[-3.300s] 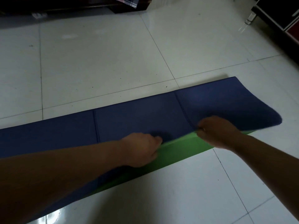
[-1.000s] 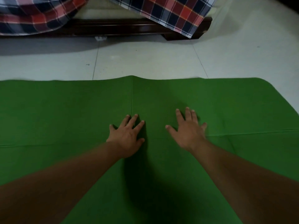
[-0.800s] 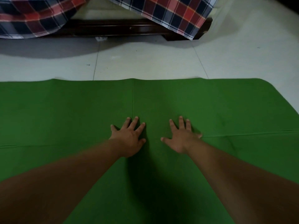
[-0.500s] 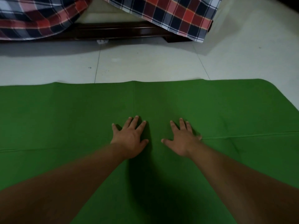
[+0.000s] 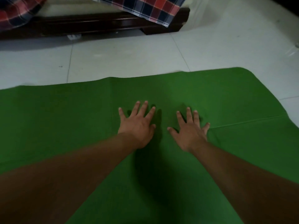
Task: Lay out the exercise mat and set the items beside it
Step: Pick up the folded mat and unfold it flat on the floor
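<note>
Head view: two bare forearms reach forward over the green exercise mat [image 5: 64, 120], matte, fold-creased, with a rounded far right corner, spread flat on the floor. Left hand [image 5: 137, 126] and right hand [image 5: 190, 135] lie palm-down on it, fingers splayed, grasping nothing. Beyond are glossy pale floor tiles [image 5: 123, 60], then a dark wooden frame [image 5: 90, 26] draped with plaid cloth [image 5: 150, 8]. No writing legible.

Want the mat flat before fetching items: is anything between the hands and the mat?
Nothing visible: the left hand and right hand lie open, palms down, directly on the green mat.
</note>
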